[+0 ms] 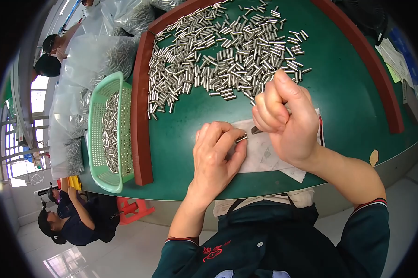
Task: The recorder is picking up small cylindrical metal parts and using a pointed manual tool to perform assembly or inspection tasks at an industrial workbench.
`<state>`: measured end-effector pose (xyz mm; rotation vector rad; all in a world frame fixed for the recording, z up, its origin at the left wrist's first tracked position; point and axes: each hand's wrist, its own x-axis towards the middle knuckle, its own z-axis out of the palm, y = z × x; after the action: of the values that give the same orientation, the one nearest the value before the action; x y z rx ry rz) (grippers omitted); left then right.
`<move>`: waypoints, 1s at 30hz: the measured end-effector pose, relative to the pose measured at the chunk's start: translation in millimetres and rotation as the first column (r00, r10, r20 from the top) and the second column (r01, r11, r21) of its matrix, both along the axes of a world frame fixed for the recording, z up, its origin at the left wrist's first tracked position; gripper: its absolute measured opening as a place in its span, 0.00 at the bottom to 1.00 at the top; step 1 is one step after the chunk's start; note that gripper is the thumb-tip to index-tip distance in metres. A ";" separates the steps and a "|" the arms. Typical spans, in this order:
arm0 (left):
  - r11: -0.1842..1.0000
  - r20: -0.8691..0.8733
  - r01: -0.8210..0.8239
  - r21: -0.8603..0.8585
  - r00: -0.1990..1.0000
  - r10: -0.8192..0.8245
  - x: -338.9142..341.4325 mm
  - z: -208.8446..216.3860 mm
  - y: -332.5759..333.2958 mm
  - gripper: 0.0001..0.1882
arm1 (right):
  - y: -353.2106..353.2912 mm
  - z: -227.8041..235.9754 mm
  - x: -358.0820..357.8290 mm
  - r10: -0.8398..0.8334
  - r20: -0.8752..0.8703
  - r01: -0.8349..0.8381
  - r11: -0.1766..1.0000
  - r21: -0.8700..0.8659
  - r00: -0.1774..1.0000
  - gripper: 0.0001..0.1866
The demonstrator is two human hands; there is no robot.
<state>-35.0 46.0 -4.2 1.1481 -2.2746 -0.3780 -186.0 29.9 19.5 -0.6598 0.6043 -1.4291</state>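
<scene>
My left hand (213,155) is closed, pinching a short shiny metal pin (241,137) between thumb and fingertips. To its right, my right hand (290,120) is curled into a fist with the thumb on top. A dark metal piece (255,130) pokes out below that fist, its end close to the pin; the rest is hidden in the fingers. Both hands are above a white cloth (264,155) on the green tabletop (181,139). Beyond them spreads a large heap of loose metal pins (227,55), reaching almost to my right knuckles.
Dark red rails (143,111) border the tabletop. Left of them stands a light green plastic basket (121,180) of pins, beside clear bags (86,60) of metal parts. A red stool (132,211) and co-workers (74,217) are at the left. Papers (394,60) lie at far right.
</scene>
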 end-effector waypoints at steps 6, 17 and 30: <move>1.000 -0.017 -0.027 -0.012 1.000 0.026 -1.5 1.1 -0.4 0.09 | -2.0 -4.3 1.2 0.041 0.040 -0.041 0.999 0.005 0.998 0.23; 1.000 -0.034 -0.029 -0.011 0.999 0.028 -1.9 0.9 0.0 0.10 | -2.5 -6.5 3.4 0.050 0.053 -0.050 0.999 0.003 0.997 0.24; 1.000 -0.030 -0.026 -0.012 0.999 0.026 -1.7 0.4 0.2 0.09 | -1.3 -5.9 4.9 0.024 0.020 -0.025 0.999 0.026 1.000 0.24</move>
<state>-36.7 46.1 -3.8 1.1575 -2.2312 -0.3684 -181.1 28.6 13.6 -0.6297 0.5966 -1.4013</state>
